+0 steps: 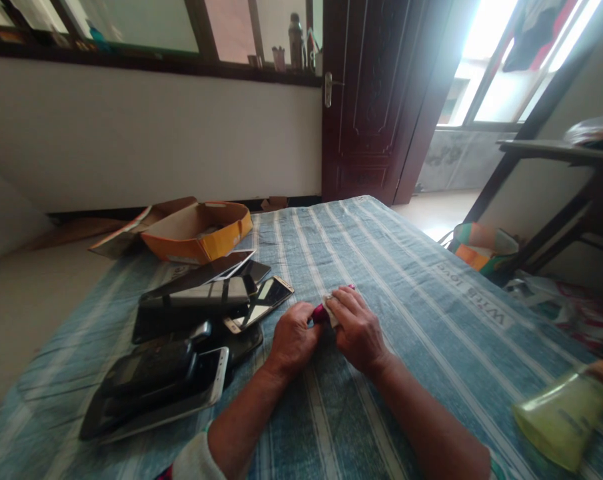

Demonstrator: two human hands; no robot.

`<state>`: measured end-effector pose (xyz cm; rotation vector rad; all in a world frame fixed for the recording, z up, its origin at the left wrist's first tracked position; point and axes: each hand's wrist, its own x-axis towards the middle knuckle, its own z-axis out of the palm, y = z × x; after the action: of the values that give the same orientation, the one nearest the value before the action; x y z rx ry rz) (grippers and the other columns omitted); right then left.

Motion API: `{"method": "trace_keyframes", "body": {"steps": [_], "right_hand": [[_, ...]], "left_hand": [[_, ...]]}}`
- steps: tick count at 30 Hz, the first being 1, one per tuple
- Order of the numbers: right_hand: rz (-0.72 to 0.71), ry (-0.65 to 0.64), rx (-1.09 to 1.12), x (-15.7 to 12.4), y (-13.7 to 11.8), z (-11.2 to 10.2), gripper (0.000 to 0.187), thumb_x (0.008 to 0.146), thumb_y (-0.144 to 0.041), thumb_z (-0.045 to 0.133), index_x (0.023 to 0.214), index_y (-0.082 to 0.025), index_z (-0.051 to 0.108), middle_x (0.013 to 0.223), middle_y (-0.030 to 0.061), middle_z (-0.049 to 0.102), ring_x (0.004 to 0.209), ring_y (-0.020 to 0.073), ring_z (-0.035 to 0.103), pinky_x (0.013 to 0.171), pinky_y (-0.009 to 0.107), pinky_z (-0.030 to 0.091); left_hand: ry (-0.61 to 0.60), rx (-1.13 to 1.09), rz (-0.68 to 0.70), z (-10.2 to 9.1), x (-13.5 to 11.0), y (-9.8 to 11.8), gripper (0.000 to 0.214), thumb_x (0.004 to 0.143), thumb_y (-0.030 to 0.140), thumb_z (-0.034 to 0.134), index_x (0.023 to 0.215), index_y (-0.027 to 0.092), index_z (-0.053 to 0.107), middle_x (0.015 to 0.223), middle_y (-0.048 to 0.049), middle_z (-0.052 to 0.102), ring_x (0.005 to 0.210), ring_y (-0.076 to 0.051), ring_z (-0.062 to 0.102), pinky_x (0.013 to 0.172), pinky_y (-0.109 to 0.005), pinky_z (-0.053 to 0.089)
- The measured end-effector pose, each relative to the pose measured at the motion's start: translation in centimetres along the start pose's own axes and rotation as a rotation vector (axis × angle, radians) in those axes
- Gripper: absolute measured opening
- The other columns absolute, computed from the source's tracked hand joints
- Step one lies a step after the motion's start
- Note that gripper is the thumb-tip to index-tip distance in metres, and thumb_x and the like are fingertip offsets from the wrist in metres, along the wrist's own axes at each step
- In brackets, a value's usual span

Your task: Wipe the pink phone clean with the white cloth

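My left hand (294, 339) is closed round one end of a small shiny magenta object (320, 314), roughly tube-shaped. My right hand (358, 330) presses a crumpled white cloth or tissue (331, 312) against that object, fingers bent over it. A bit of magenta also shows past the right fingertips; the rest is hidden by the hands. To the left of my left hand lies a gold-framed phone (261, 305), tilted on a heap of other devices. Closer to me in that heap are a white-edged phone (216, 380) and a bulky black device (148, 367).
A striped blue cloth (301, 247) covers the table. An open orange cardboard box (196, 250) stands at the back left. Tablet-like dark slabs (191, 300) lie before it. At the right front is a yellowish translucent bottle (564, 417). Beyond the table is a brown door (366, 100).
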<state>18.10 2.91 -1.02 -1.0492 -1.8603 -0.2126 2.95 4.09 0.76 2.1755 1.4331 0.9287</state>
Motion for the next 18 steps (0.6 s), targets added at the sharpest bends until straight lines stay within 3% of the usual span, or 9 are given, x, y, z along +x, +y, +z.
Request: {"method": "trace_keyframes", "body": {"steps": [5, 13, 18], "right_hand": [[0.044, -0.003, -0.094, -0.2, 0.5, -0.1, 0.042, 0.077, 0.000, 0.038, 0.104, -0.014, 0.067, 0.107, 0.0134, 0.065, 0.119, 0.0261, 0.053, 0.101, 0.044, 0.049], [-0.108, -0.012, 0.004, -0.2, -2.1, 0.3, 0.036, 0.086, -0.005, 0.040, 0.108, -0.012, 0.068, 0.107, 0.0144, 0.067, 0.119, 0.0264, 0.055, 0.101, 0.043, 0.050], [-0.079, -0.009, -0.042, -0.3, -1.4, 0.0, 0.040, 0.082, -0.002, 0.039, 0.107, -0.014, 0.069, 0.106, 0.0130, 0.068, 0.119, 0.0258, 0.056, 0.102, 0.044, 0.049]], "left_hand": [[-0.019, 0.025, 0.035, 0.0, -0.4, -0.4, 0.005, 0.078, 0.015, 0.061, 0.078, 0.017, 0.065, 0.080, -0.0040, 0.066, 0.077, -0.018, 0.062, 0.071, -0.028, 0.048], [0.044, -0.046, 0.086, 0.0, -0.9, -0.7, 0.011, 0.081, 0.016, 0.055, 0.080, 0.020, 0.065, 0.082, -0.0045, 0.067, 0.080, -0.019, 0.063, 0.075, -0.030, 0.051], [0.055, -0.039, 0.118, 0.3, -0.9, -0.7, 0.014, 0.085, 0.017, 0.052, 0.080, 0.019, 0.065, 0.082, -0.0055, 0.067, 0.079, -0.019, 0.063, 0.074, -0.031, 0.052]]}}
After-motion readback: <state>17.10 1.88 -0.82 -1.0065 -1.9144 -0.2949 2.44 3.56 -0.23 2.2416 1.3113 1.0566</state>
